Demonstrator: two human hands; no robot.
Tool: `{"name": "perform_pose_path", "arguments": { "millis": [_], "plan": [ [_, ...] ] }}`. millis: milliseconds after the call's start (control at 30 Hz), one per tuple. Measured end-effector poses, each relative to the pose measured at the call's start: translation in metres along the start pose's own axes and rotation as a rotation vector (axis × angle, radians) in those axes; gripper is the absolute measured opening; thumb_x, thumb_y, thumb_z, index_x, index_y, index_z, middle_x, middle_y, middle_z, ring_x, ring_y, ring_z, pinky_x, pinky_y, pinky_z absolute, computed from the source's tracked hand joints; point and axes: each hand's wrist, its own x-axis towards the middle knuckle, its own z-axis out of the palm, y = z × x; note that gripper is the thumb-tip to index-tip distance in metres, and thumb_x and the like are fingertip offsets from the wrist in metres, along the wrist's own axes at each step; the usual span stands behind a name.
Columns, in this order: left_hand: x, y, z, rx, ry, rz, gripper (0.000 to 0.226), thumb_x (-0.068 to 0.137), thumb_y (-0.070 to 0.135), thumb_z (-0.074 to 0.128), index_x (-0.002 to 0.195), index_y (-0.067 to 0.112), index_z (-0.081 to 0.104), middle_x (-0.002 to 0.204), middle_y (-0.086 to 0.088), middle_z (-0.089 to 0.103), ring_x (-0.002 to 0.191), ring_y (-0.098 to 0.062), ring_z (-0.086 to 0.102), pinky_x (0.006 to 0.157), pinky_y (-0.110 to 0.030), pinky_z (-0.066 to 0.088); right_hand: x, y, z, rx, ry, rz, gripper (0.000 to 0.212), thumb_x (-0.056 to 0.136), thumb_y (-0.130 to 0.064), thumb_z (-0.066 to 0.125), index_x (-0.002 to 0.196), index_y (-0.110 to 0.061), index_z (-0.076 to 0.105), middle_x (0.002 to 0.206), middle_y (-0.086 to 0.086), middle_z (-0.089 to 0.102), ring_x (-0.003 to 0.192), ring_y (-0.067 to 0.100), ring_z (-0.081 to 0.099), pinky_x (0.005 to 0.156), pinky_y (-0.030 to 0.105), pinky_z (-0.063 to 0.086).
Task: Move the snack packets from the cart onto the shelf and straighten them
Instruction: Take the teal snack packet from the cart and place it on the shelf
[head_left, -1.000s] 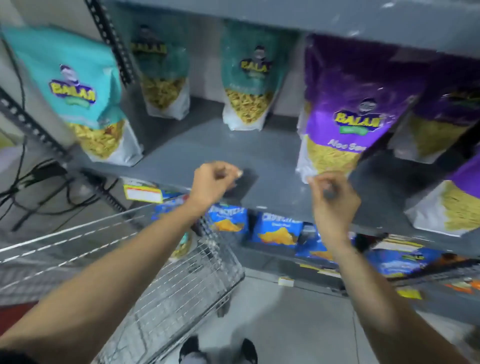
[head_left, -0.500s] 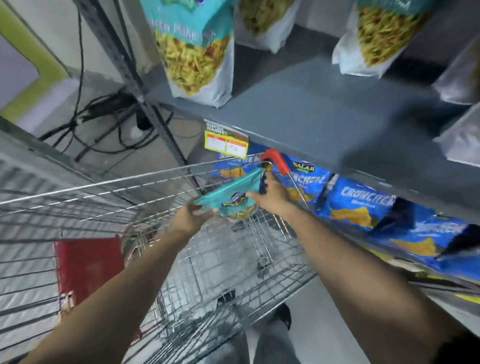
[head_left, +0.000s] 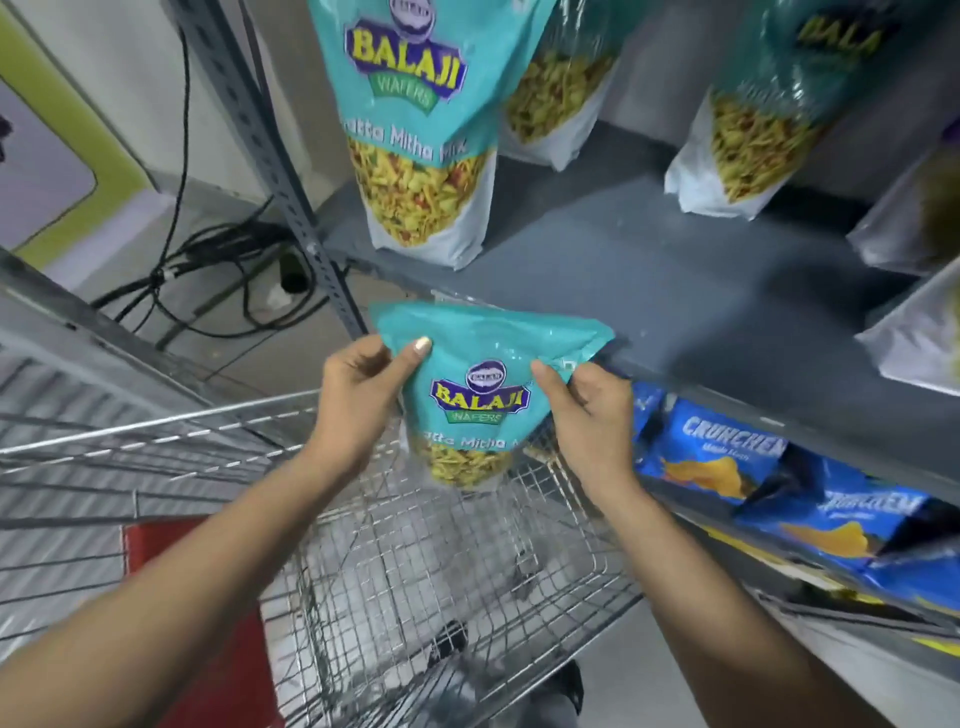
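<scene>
Above the cart (head_left: 415, 545), at the shelf's (head_left: 649, 291) front edge, a teal snack packet (head_left: 480, 395) is gripped by both hands: left hand (head_left: 358, 400) and right hand (head_left: 592, 410) clenched on its sides, presumably to keep it upright for placing. Standing teal packets (head_left: 421, 130) crowd the left end; bare shelf lies beside them.

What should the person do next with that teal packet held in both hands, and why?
Probably lift the teal packet up and forward onto the bare grey shelf, just right of the standing packet. The left hand and right hand grip its sides above the cart, below the shelf edge, so it has yet to be set down and stood upright.
</scene>
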Motion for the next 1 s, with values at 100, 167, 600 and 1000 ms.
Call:
{"name": "perform_pose_path", "arguments": {
  "millis": [100,167,600,1000],
  "plan": [
    [0.013,0.071,0.016,-0.035,-0.075,0.124,0.011,0.092,0.006,0.059,0.089,0.006,0.07,0.072,0.018,0.076,0.068,0.005,0.067,0.065,-0.012,0.054,0.003,-0.076,-0.028,0.049,0.085,-0.106,0.06,0.082,-0.044,0.071,0.065,0.008,0.048,0.063,0.031,0.059,0.064,0.014,0.041,0.05,0.051,0.041],
    [0.028,0.107,0.03,-0.027,-0.121,0.182,0.015,0.091,0.01,0.061,0.089,-0.003,0.068,0.064,0.019,0.073,0.062,0.008,0.062,0.06,-0.011,0.051,0.012,-0.113,-0.049,0.038,0.136,-0.184,0.057,0.085,-0.031,0.072,0.055,0.002,0.036,0.05,0.014,0.041,0.059,0.011,0.032,0.046,0.044,0.029],
    [0.105,0.154,0.179,-0.019,-0.091,0.249,0.022,0.082,0.024,0.076,0.09,0.003,0.076,0.086,-0.011,0.076,0.073,-0.012,0.066,0.073,-0.035,0.057,0.121,-0.142,-0.164,-0.147,0.314,-0.332,0.073,0.079,-0.061,0.065,0.055,-0.002,0.031,0.053,0.022,0.03,0.062,0.018,0.027,0.052,0.055,0.034],
    [0.135,0.174,0.206,-0.197,-0.089,0.266,0.009,0.079,0.019,0.077,0.084,0.014,0.07,0.094,-0.015,0.074,0.089,-0.025,0.068,0.093,-0.054,0.054,0.147,-0.174,-0.202,0.104,0.433,-0.251,0.015,0.074,-0.037,0.071,0.062,-0.032,0.065,0.062,-0.021,0.068,0.066,0.004,0.055,0.071,0.037,0.046]
  ]
}}
